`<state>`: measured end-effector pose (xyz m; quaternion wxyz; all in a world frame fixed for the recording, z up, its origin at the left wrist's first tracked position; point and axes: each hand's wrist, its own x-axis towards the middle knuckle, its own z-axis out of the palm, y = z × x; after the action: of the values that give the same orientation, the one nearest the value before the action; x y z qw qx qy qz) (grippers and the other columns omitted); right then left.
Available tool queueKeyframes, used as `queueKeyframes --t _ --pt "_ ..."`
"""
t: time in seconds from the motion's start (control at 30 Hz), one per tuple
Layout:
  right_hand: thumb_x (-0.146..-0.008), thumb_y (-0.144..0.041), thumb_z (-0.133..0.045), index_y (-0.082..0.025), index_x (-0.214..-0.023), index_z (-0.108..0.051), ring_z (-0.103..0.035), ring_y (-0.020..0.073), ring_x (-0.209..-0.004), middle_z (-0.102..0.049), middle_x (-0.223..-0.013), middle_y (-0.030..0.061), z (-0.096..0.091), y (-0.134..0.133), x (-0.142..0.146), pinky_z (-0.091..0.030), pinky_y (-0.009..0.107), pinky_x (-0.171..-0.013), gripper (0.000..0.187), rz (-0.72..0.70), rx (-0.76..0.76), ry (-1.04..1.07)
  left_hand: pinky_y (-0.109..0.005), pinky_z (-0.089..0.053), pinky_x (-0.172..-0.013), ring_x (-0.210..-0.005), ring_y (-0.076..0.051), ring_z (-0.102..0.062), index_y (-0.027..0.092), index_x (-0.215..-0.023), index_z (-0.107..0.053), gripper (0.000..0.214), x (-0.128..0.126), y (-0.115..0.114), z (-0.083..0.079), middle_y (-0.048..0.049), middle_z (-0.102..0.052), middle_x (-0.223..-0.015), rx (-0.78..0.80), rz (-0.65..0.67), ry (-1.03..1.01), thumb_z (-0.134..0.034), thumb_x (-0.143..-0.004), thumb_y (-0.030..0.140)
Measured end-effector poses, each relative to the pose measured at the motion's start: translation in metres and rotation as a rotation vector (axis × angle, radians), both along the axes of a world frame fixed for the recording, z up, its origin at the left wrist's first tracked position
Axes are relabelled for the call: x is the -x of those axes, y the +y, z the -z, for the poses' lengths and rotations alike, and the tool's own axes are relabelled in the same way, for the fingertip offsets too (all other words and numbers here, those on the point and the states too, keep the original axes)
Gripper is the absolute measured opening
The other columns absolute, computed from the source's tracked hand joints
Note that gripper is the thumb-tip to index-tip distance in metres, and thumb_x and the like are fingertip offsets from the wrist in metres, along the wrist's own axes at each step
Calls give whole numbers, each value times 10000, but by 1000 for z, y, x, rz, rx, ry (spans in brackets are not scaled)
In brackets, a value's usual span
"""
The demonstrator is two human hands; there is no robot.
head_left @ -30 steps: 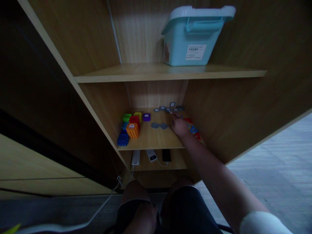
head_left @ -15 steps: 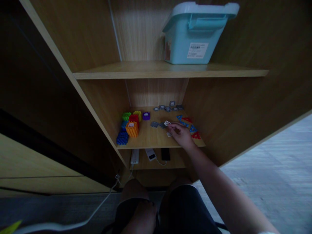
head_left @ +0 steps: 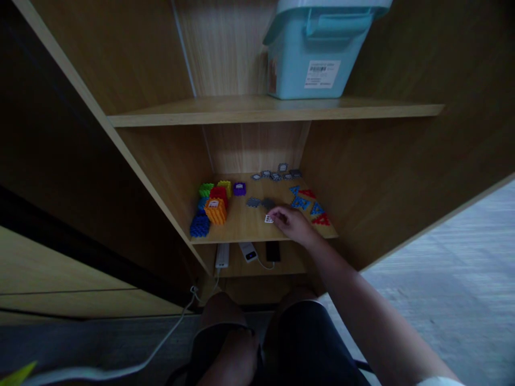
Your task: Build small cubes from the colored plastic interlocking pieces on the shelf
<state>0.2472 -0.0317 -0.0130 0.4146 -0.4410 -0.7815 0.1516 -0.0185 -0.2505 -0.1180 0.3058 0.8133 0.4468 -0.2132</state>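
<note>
My right hand [head_left: 290, 221] reaches over the middle shelf with thumb and fingers closed at the edge of a small white window-frame piece [head_left: 268, 219]. The piece is low over the board; I cannot tell whether it touches it. Just behind the fingers are two grey toothed tiles [head_left: 253, 202], the right one partly covered by the hand. To the right of the hand lie blue triangular pieces [head_left: 300, 202] and red triangular pieces [head_left: 321, 219]. My left hand [head_left: 241, 343] is low by my thigh, dark, with its fingers hidden.
Stacked coloured toothed tiles, with an orange stack [head_left: 216, 210] in front, stand at the left. A purple stack [head_left: 240, 188] and several grey framed pieces [head_left: 275, 176] sit farther back. Above is a teal bin [head_left: 309, 59]; below are a power strip [head_left: 222, 255] and a black phone [head_left: 272, 251].
My right hand has moved slightly left and down, lowering the white piece toward the shelf. The second white piece near it no longer shows separately. The view has shifted a little.
</note>
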Motion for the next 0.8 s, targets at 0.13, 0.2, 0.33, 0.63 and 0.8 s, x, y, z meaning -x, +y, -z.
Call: queueKeyframes --t 0.13,0.2,0.33,0.63,0.8 --pt "-1052 -232 -589 -268 -1049 -779 -715 224 -1012 -810 -1018 41 -4 3 2 -541 394 -960 193 -123 -97 -155 -457 -618 -995 -1185 -253 -681 220 -1339 -664 354 -1 1 -1 -116 -661 -1386 -3 4 -4 -681 -1034 398" --pt "-1052 -195 -575 -280 -1080 -782 -715 227 -1063 -817 -1092 40 -3 5 2 -536 416 -1001 225 -177 -129 -173 -458 -618 -994 -1187 -255 -681 219 -1340 -663 358 -2 1 -1 -115 -661 -1385 -6 4 -6 -684 -1031 398" --pt "-1051 -209 -571 -280 -1163 -763 -693 250 -1057 -800 -1118 60 -3 0 4 -538 443 -982 234 -54 -176 -183 -459 -618 -998 -1181 -251 -681 218 -1340 -664 353 -1 0 -1 -118 -660 -1389 -8 0 -6 -674 -1037 400" --pt "-1048 -219 -535 -236 -1148 -766 -678 294 -1069 -788 -1101 94 1 -29 -10 -518 490 -1030 252 217 -175 -317 -450 -617 -998 -1185 -248 -680 229 -1330 -671 336 0 4 -4 -115 -660 -1391 -4 -6 -16 -673 -1038 397" --pt "-1037 -214 -548 -267 -1260 -766 -660 312 -1231 -791 -1246 82 2 -41 -23 -494 524 -1118 317 206 -130 -415 -446 -616 -998 -1188 -249 -679 233 -1326 -674 331 -1 4 -4 -112 -660 -1391 -10 1 -26 -674 -1038 397"
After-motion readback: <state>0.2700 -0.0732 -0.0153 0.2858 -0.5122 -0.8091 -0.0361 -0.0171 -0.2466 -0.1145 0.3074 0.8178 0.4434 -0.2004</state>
